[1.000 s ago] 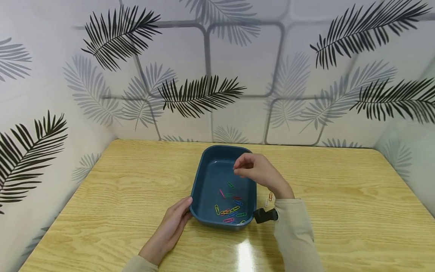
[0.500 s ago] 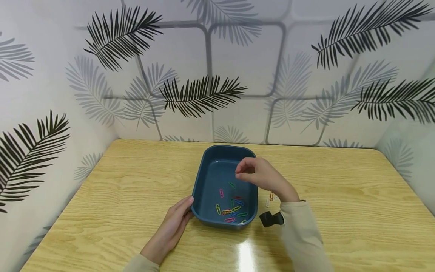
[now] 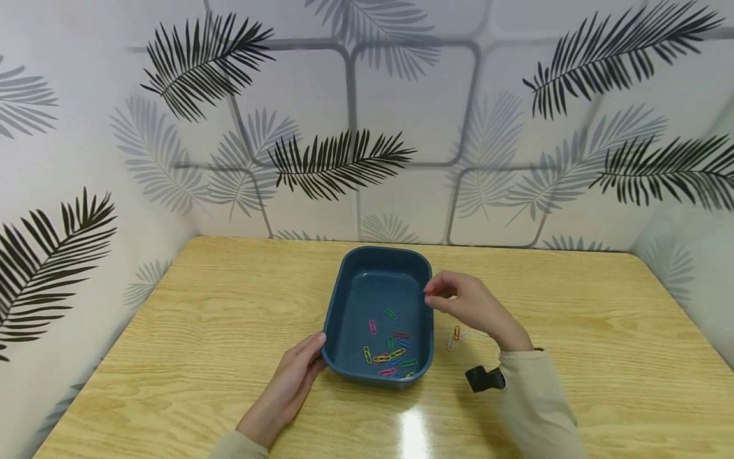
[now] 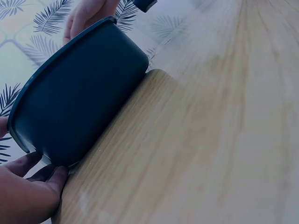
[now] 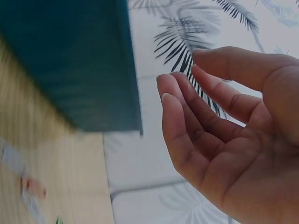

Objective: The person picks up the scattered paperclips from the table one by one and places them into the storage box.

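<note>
A dark blue plastic tray sits on the table, with several coloured paper clips scattered mostly over its near half. My left hand holds the tray's near left side; in the left wrist view its fingers are against the outer wall at the lower corner. Just outside the right rim, my right hand hovers with loosely bent fingers. The right wrist view shows a gap between thumb and fingers with nothing in it.
Right of the tray lie a few loose clips on the wooden table, among them an orange clip and a white clip. A black wrist camera sticks out from the right sleeve. A leaf-patterned wall stands behind.
My right hand has moved from above the inside of the tray rightward past its rim. A green clip in the tray has shifted and the pink one has turned. My left hand stays put.
</note>
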Available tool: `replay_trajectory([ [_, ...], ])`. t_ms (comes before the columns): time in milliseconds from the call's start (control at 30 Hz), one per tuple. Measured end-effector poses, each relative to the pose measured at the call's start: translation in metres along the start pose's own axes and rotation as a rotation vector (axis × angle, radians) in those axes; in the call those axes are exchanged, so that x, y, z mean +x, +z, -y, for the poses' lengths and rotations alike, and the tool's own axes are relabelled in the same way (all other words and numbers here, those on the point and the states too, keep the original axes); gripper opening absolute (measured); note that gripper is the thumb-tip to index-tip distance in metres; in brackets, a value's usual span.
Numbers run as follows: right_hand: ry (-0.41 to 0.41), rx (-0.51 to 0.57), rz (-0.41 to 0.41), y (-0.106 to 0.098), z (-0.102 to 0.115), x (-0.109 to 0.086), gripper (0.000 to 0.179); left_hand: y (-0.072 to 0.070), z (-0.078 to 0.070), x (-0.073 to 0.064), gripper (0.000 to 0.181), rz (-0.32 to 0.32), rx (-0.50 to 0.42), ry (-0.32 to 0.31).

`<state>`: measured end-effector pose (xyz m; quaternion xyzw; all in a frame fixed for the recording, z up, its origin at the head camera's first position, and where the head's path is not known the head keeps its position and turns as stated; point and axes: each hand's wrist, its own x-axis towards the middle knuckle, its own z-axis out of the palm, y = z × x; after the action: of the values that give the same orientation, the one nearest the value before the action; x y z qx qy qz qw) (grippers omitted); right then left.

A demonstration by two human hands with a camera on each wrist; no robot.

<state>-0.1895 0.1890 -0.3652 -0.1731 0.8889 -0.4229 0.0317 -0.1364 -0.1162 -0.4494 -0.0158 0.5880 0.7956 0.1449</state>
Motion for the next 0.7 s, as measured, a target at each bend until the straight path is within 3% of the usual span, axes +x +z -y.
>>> replay_trajectory([
  [300, 0.054, -0.085, 0.0, -0.02, -0.026, -0.019, 0.013, 0.0, -0.001, -0.002, 0.061, -0.008, 0.004, 0.003],
  [700, 0.137, -0.143, 0.147, -0.039, -0.067, -0.058, 0.017, 0.002, -0.001, -0.002, 0.061, -0.019, 0.002, -0.004],
])
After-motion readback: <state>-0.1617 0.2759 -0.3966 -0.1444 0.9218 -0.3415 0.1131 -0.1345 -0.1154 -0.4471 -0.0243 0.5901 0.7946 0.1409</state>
